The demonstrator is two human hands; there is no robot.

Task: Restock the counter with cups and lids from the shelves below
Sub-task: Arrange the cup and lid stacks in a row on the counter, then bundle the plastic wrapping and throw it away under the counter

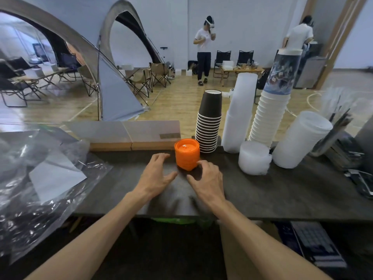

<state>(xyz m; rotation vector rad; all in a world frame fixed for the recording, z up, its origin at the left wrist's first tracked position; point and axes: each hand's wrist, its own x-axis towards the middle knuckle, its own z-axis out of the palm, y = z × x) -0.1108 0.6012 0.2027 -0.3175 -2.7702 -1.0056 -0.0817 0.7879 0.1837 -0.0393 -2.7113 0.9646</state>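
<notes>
Orange lid stack sits on desk left of black cup stack. My left hand and right hand flank it, fingers spread, holding nothing. Square it, keep it from tipping.

both hands reach forward, palms down, fingers loosely spread: left hand, right hand

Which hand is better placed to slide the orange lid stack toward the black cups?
Left, probably. The left hand lies open left of the orange lid stack, so it can push it rightward toward the black cups.
</notes>
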